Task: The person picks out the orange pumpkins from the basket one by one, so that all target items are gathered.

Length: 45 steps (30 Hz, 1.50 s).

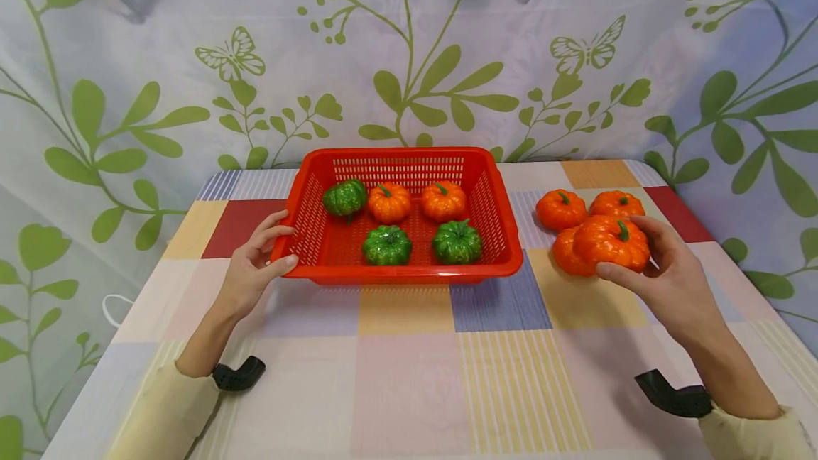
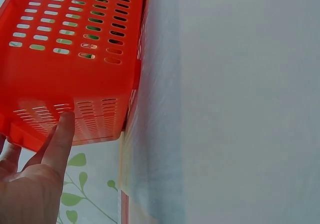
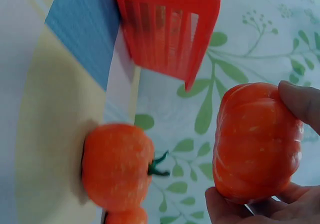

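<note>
A red plastic basket point(image 1: 409, 274) stands on the table with green pumpkins point(image 1: 387, 245) and orange pumpkins point(image 1: 444, 201) inside. My left hand point(image 1: 252, 265) holds its left end, fingers at the side rim and thumb at the front corner. In the left wrist view the thumb point(image 2: 61, 139) lies against the slotted outer wall. My right hand point(image 1: 671, 275) grips an orange pumpkin point(image 1: 611, 243) with a green stem, thumb on one side and fingers on the other. The right wrist view shows that pumpkin point(image 3: 257, 141) raised apart from the tabletop.
Three more orange pumpkins point(image 1: 561, 209) sit on the table right of the basket, one partly hidden behind the held pumpkin. A patchwork-patterned cloth point(image 1: 409, 375) covers the table. Behind it hangs a leaf-print curtain point(image 1: 358, 55).
</note>
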Tool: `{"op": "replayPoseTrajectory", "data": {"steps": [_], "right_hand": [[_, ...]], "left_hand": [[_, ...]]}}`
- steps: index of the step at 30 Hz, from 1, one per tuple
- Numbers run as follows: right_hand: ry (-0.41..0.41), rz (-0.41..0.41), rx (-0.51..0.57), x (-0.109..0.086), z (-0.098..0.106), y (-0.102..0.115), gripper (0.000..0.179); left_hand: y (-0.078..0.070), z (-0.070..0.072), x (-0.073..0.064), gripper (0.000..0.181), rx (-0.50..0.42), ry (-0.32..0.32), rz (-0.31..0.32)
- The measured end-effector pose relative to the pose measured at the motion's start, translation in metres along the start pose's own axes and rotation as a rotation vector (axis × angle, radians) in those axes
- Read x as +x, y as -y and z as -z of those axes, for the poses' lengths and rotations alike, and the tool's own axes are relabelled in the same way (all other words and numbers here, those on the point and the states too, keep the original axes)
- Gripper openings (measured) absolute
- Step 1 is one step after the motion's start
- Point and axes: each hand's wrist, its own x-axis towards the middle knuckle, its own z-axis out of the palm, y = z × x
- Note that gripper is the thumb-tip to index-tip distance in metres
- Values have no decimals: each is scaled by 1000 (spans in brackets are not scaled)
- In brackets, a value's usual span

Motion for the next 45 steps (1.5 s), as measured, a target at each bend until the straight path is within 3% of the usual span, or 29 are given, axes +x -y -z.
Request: {"op": "replayPoseTrajectory", "data": {"steps": [11,20,28,39,45], "right_hand": [[-62,-189,-101,8,32,-21,77],[-124,-330,-137,16,50,-56,87],[-20,-458,-178,30,59,-84,94],[59,-395,-211,37,56,-96,90],[102,-400,-258,35,55,-101,88]], "left_hand": [[0,2,-2,39,-13,2,9],[1,-1,2,38,-62,35,28],[1,0,1,38,-61,32,38],[0,2,0,39,-67,32,39],[2,1,1,39,-70,34,47]]}}
